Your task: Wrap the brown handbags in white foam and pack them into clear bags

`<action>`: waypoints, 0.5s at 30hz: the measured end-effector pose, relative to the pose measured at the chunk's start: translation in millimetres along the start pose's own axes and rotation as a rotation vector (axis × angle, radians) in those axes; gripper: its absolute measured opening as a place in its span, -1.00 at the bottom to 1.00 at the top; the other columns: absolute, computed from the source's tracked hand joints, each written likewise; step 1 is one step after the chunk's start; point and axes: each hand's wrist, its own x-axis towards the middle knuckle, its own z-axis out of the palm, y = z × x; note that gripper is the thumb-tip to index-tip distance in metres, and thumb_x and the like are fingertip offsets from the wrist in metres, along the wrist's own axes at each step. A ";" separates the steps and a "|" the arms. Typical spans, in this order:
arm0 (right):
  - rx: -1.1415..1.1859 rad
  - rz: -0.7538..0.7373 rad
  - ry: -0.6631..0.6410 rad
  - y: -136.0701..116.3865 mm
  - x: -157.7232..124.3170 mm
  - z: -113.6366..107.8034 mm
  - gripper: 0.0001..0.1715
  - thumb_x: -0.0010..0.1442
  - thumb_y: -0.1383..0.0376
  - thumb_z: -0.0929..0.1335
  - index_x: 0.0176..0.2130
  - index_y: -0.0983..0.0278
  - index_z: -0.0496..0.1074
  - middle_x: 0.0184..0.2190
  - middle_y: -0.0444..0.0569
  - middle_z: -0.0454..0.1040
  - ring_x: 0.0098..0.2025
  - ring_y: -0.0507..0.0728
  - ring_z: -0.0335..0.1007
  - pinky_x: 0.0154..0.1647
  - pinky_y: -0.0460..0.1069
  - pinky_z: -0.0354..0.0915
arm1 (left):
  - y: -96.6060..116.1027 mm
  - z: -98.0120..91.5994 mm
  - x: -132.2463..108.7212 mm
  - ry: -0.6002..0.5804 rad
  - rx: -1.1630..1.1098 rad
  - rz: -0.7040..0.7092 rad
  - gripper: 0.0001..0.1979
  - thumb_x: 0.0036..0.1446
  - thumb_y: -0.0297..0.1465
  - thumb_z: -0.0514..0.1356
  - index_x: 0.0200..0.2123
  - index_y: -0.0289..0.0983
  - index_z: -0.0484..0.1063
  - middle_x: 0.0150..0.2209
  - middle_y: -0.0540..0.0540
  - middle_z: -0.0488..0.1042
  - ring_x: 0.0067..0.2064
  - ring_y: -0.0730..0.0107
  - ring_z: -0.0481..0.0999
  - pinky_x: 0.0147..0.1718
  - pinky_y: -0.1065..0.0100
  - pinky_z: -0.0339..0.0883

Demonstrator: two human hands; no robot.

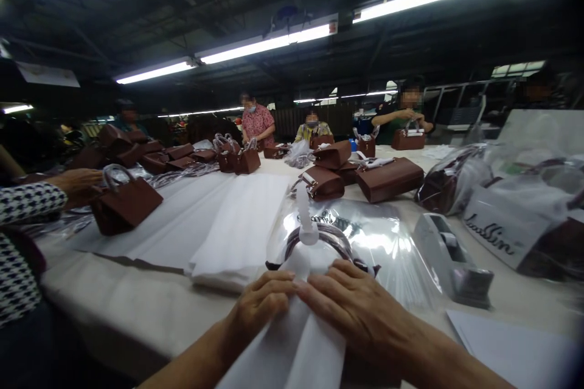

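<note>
White work table (114, 310) holds spare tissue sheets (241, 231) within reach. At its near edge, wrapping paper (296, 346) covers a handbag (335, 236); right hand (356, 310) presses flat, left hand (260, 304) curls on a fold, seemingly keeping it tight.

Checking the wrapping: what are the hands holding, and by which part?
Left hand grips the white paper at its upper end, under the bag handle; right hand presses flat there.

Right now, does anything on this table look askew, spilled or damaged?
Nothing looks spilled or damaged. The left hand and right hand rest on white wrapping paper. A few brown handbags mid-table lie on their sides, unlike the upright ones nearby.
</note>
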 end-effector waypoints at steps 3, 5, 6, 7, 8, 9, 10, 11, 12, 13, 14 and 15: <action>-0.014 0.056 -0.040 4.7 0.6 7.4 -0.67 0.21 0.45 0.17 -0.03 0.43 0.29 -0.26 0.09 0.42 -0.32 0.15 0.30 -0.29 0.08 0.29 | -1.1 3.3 -9.0 -0.003 0.039 0.012 -0.84 0.19 -0.53 0.06 -0.16 -0.38 0.34 -0.25 -0.18 0.51 -0.04 0.31 0.43 -0.10 0.31 0.42; 0.018 -0.011 0.025 7.6 -5.8 7.3 -0.71 0.24 0.44 0.13 -0.14 0.44 0.35 -0.24 0.12 0.44 -0.36 0.12 0.28 -0.36 0.06 0.28 | -3.7 4.9 -15.8 -0.025 0.059 0.015 -0.80 0.16 -0.56 0.08 -0.13 -0.39 0.37 -0.26 -0.16 0.51 -0.03 0.31 0.43 -0.10 0.32 0.43; 0.045 -0.052 0.067 9.0 -10.0 5.9 -0.71 0.25 0.43 0.12 -0.15 0.44 0.35 -0.24 0.11 0.45 -0.39 0.10 0.27 -0.38 0.04 0.28 | -4.8 5.3 -19.0 -0.030 0.057 0.016 -0.80 0.16 -0.57 0.08 -0.13 -0.39 0.38 -0.25 -0.16 0.51 -0.02 0.31 0.42 -0.10 0.34 0.43; 0.065 -0.075 0.101 10.4 -14.7 4.2 -0.71 0.26 0.43 0.13 -0.13 0.44 0.34 -0.23 0.10 0.46 -0.41 0.09 0.27 -0.38 0.04 0.28 | -5.5 5.4 -22.1 -0.030 0.058 0.019 -0.80 0.17 -0.56 0.08 -0.13 -0.39 0.38 -0.24 -0.16 0.51 -0.01 0.32 0.41 -0.10 0.34 0.43; 0.078 -0.081 0.116 11.7 -20.0 2.9 -0.72 0.26 0.43 0.13 -0.10 0.44 0.32 -0.21 0.10 0.46 -0.40 0.08 0.28 -0.36 0.04 0.29 | -5.9 5.4 -25.3 -0.033 0.071 0.021 -0.80 0.17 -0.56 0.07 -0.13 -0.38 0.39 -0.23 -0.15 0.51 0.00 0.32 0.41 -0.07 0.32 0.41; 0.089 -0.078 0.108 13.0 -26.3 2.3 -0.73 0.26 0.43 0.14 -0.11 0.44 0.32 -0.20 0.09 0.47 -0.38 0.08 0.29 -0.33 0.04 0.30 | -5.9 5.4 -28.5 -0.035 0.095 0.030 -0.80 0.18 -0.56 0.06 -0.14 -0.36 0.40 -0.22 -0.15 0.51 0.00 0.32 0.40 -0.04 0.29 0.39; 0.099 -0.076 0.077 14.0 -33.7 2.8 -0.75 0.26 0.42 0.15 -0.13 0.43 0.34 -0.18 0.08 0.46 -0.34 0.09 0.32 -0.28 0.05 0.32 | -5.7 5.6 -32.1 -0.041 0.129 0.036 -0.80 0.18 -0.56 0.05 -0.15 -0.34 0.41 -0.22 -0.13 0.51 0.01 0.33 0.40 0.01 0.25 0.35; 0.100 -0.076 0.020 15.0 -42.6 4.3 -0.76 0.26 0.41 0.17 -0.15 0.40 0.35 -0.15 0.07 0.46 -0.27 0.10 0.34 -0.19 0.06 0.32 | -5.3 6.1 -35.9 -0.043 0.170 0.038 -0.79 0.18 -0.56 0.05 -0.16 -0.32 0.41 -0.21 -0.12 0.51 0.01 0.33 0.40 0.06 0.19 0.29; 0.084 -0.080 -0.050 15.7 -52.7 6.9 -0.77 0.27 0.39 0.18 -0.14 0.38 0.37 -0.10 0.04 0.44 -0.16 0.12 0.34 -0.08 0.07 0.29 | -4.8 7.3 -40.1 -0.049 0.209 0.034 -0.78 0.18 -0.57 0.04 -0.16 -0.30 0.41 -0.20 -0.11 0.50 0.02 0.33 0.39 0.10 0.13 0.22; 0.054 -0.081 -0.114 16.3 -63.7 10.3 -0.76 0.26 0.37 0.20 -0.11 0.35 0.36 -0.04 0.02 0.41 -0.04 0.14 0.30 0.06 0.10 0.20 | -4.3 9.1 -44.5 -0.059 0.239 0.028 -0.77 0.18 -0.58 0.03 -0.15 -0.28 0.41 -0.19 -0.10 0.50 0.04 0.33 0.38 0.13 0.07 0.16; 0.016 -0.079 -0.151 16.7 -74.7 14.5 -0.74 0.26 0.36 0.21 -0.06 0.32 0.35 0.01 0.01 0.36 0.07 0.15 0.22 0.18 0.15 0.05 | -3.9 11.6 -48.8 -0.067 0.256 0.021 -0.75 0.18 -0.58 0.01 -0.14 -0.27 0.39 -0.17 -0.10 0.49 0.05 0.32 0.36 0.15 0.02 0.11; -0.021 -0.071 -0.160 17.2 -85.0 19.1 -0.70 0.26 0.36 0.21 -0.01 0.30 0.32 0.06 0.00 0.32 0.15 0.16 0.12 0.25 0.20 -0.11 | -3.6 14.8 -53.0 -0.077 0.267 0.013 -0.73 0.19 -0.57 -0.02 -0.12 -0.27 0.38 -0.15 -0.11 0.48 0.08 0.31 0.33 0.16 -0.02 0.07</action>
